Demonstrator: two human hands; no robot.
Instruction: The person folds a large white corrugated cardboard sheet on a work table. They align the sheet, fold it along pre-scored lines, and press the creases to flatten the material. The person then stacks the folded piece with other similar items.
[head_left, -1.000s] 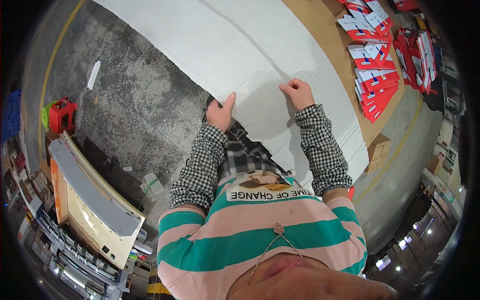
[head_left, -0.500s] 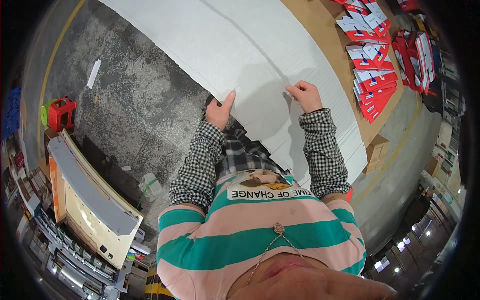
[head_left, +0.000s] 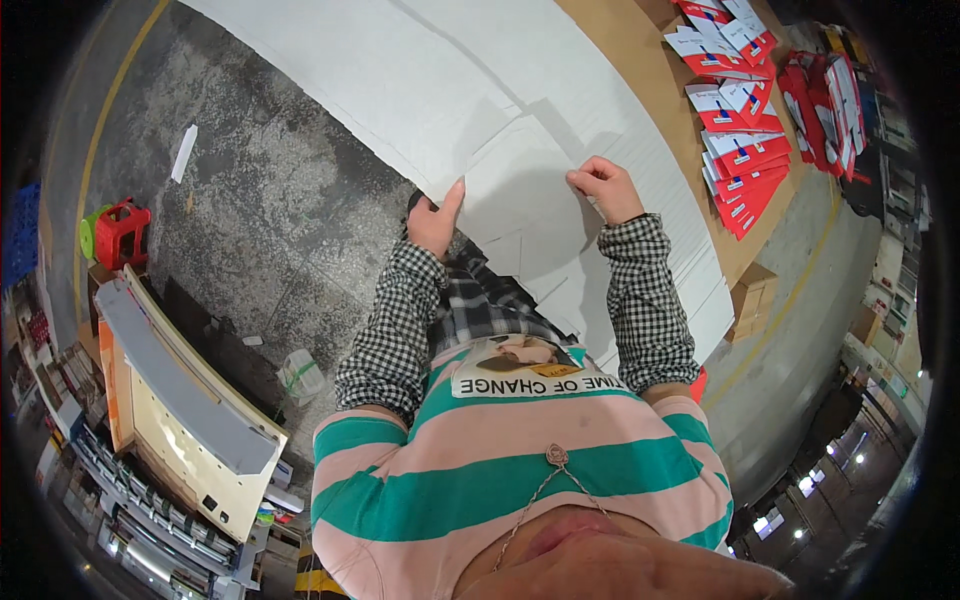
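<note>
My left hand (head_left: pixel 433 224) is by the left edge of a white-topped table (head_left: pixel 400 75). Its thumb is stretched up and apart from the curled fingers, and a small black patch shows beside them. Over the tabletop, my right hand (head_left: pixel 608 191) is closed in a pinch. What is between those fingertips, if anything, is too small to make out. Between the hands a pale, flat, straight-edged sheet (head_left: pixel 515 150) shows faintly in my shadow. I cannot tell whether either hand grips it.
Red-and-white printed cards (head_left: pixel 742 150) lie fanned on brown cardboard (head_left: pixel 640 50) at the right, with more red-and-white pieces (head_left: pixel 825 110) beyond. A cardboard box (head_left: pixel 752 300) stands below. A red plastic stool (head_left: pixel 122 232) and a pale panelled unit (head_left: pixel 190 400) are at the left.
Straight edges of a pale sheet and a sharp-cornered shadow now show between and beyond my hands. Both hands have barely moved, and the right one stays pinched.
</note>
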